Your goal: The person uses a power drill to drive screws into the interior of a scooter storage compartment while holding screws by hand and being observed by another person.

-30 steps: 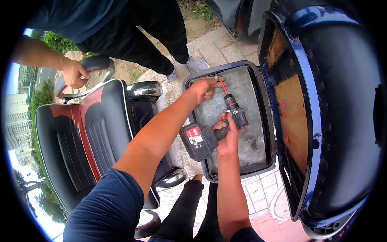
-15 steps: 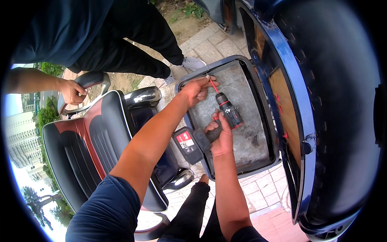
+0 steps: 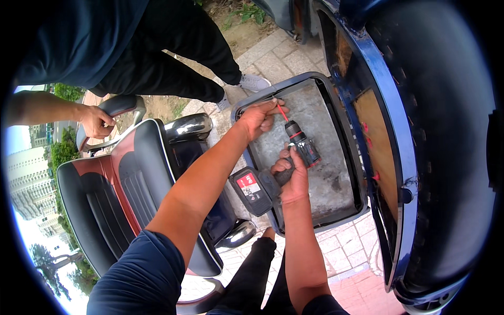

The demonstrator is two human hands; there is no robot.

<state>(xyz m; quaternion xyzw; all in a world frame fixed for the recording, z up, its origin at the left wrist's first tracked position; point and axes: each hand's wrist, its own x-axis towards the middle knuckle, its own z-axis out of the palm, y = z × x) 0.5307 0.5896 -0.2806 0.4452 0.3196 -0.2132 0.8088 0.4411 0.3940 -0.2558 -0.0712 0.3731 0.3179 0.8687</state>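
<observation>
Perhaps grainy grey tray (image 3: pixel 336 173), boxy drill (image 3: pixel 294 157)

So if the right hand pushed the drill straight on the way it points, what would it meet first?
Probably the left hand, which pinches the red bit at the upper rim of the grey seat base. The right hand grips the cordless drill; depth is unclear.

Bare forearms, dark clothes
Navy short sleeve (image 3: pixel 139 273) at lower left; black trousers (image 3: pixel 252 278) at the bottom centre.
</observation>
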